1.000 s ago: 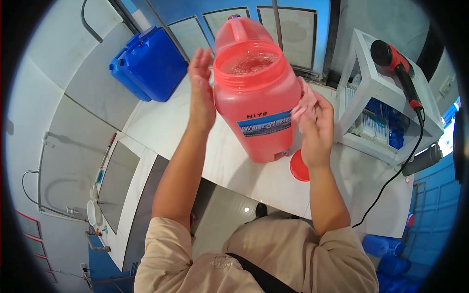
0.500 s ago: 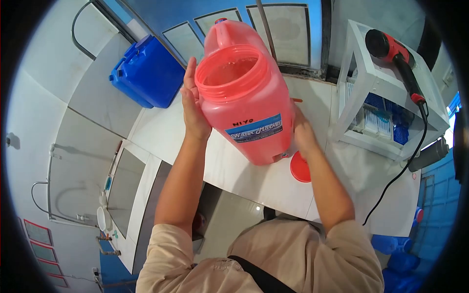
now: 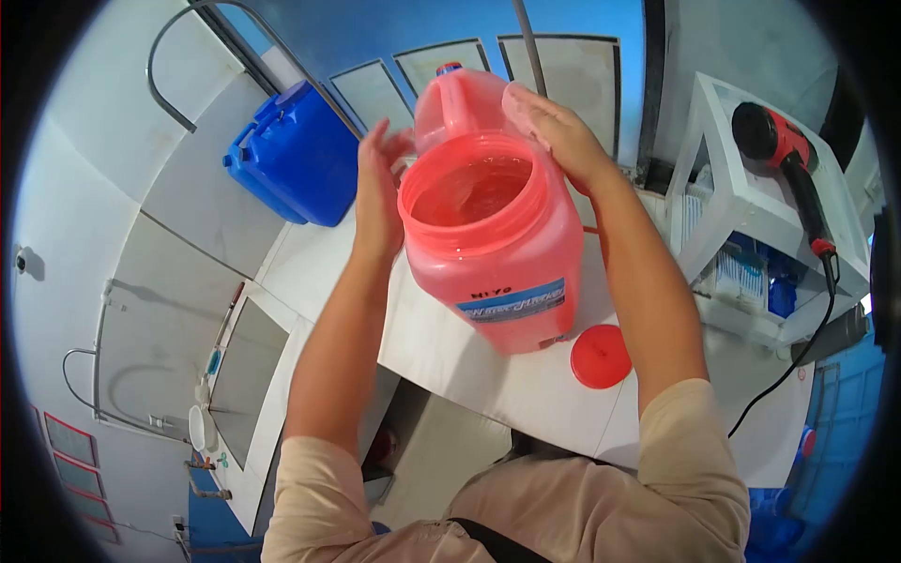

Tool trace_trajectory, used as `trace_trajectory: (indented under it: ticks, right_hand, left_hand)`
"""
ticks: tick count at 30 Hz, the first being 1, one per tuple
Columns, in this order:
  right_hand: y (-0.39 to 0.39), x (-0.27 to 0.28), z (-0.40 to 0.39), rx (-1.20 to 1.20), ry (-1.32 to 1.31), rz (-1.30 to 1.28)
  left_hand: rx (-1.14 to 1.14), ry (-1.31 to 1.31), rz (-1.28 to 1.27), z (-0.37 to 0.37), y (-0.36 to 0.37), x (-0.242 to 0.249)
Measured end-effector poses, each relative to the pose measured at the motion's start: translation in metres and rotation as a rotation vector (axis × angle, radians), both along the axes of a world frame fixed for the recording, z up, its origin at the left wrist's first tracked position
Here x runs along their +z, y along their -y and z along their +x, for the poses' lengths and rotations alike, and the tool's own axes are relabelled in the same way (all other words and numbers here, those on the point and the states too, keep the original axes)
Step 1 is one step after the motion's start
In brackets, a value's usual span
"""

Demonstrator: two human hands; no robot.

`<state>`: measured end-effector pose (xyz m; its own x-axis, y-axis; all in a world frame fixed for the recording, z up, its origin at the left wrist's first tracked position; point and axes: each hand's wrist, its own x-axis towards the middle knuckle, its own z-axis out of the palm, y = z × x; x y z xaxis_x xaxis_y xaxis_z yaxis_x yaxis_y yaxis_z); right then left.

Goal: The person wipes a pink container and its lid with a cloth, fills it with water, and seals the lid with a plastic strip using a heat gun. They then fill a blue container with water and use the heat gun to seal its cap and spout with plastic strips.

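Left hand (image 3: 378, 192) flat, fingers spread, against side of translucent red plastic water jug (image 3: 497, 253), right hand (image 3: 556, 131) pressing pink cloth (image 3: 519, 101) on its upper shoulder, jug near white tabletop (image 3: 450, 352) front edge, round red lid (image 3: 601, 357) beside it, blue jerrycan (image 3: 286, 155) at far-left corner.

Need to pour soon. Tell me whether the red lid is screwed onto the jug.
No, the red lid lies on the counter beside the open jug.

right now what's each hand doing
Left hand: open, flat against the side of the pink water jug.
Right hand: laid over the jug's top shoulder, fingers partly curled, nothing else visibly held.
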<state>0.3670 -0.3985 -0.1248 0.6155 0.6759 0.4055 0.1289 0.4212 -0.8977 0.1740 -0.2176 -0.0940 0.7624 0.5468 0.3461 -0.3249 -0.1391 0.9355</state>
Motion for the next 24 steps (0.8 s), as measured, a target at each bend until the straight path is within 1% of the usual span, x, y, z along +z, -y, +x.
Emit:
trace_trajectory:
  ticks: [1,2,4,5,7,8,9,10,11,13,14,16,19,20,22,23,24]
  right_hand:
    - [0.002,-0.011,0.000,0.011,-0.088,0.025]
    - [0.010,-0.023,-0.011,0.003,-0.111,0.009]
    - [0.038,-0.048,-0.046,-0.049,-0.338,0.117]
    - [0.047,-0.075,-0.057,-0.064,-0.357,0.100]
    - [0.057,-0.136,-0.072,-0.129,-0.567,0.052]
    - [0.058,-0.151,-0.080,-0.148,-0.579,0.044]
    - [0.058,-0.164,-0.090,-0.166,-0.654,0.088]
    - [0.058,-0.169,-0.103,-0.186,-0.729,0.133]
    - [0.058,-0.169,-0.107,-0.204,-0.739,0.130]
    - [0.058,-0.155,-0.115,-0.275,-0.848,0.057]
    - [0.060,-0.155,-0.118,-0.287,-0.846,0.060]
    - [0.061,-0.153,-0.124,-0.276,-0.870,0.052]
    - [0.065,-0.137,-0.145,-0.303,-0.937,0.011]
    - [0.065,-0.137,-0.151,-0.298,-0.940,0.009]
    - [0.069,-0.132,-0.161,-0.280,-0.821,-0.024]
    - [0.071,-0.127,-0.166,-0.276,-0.820,-0.022]
    - [0.075,-0.115,-0.174,-0.251,-0.786,-0.054]
  left_hand:
    - [0.037,-0.005,0.144,0.018,-0.027,-0.006]
    - [0.069,-0.016,0.285,0.034,-0.045,-0.012]
    - [-0.044,-0.051,0.054,0.063,-0.053,-0.016]
    - [-0.055,-0.070,0.034,0.073,-0.055,-0.022]
    - [-0.506,0.097,-0.185,0.089,-0.056,-0.027]
    - [-0.519,0.086,-0.201,0.089,-0.049,-0.024]
    - [-0.491,0.062,-0.246,0.087,-0.043,-0.018]
    - [-0.461,0.035,-0.290,0.085,-0.039,-0.018]
    - [-0.474,0.024,-0.300,0.085,-0.038,-0.019]
    - [-0.474,0.048,-0.216,0.090,-0.048,-0.023]
    - [-0.457,0.032,-0.176,0.099,-0.067,-0.027]
    - [-0.435,0.015,-0.174,0.103,-0.075,-0.028]
    - [-0.363,-0.041,-0.177,0.087,-0.081,-0.031]
    - [-0.327,-0.070,-0.181,0.081,-0.079,-0.032]
    - [-0.256,-0.126,-0.188,0.065,-0.067,-0.027]
    - [-0.222,-0.151,-0.190,0.059,-0.060,-0.023]
    - [-0.220,-0.150,-0.185,0.047,-0.040,-0.016]
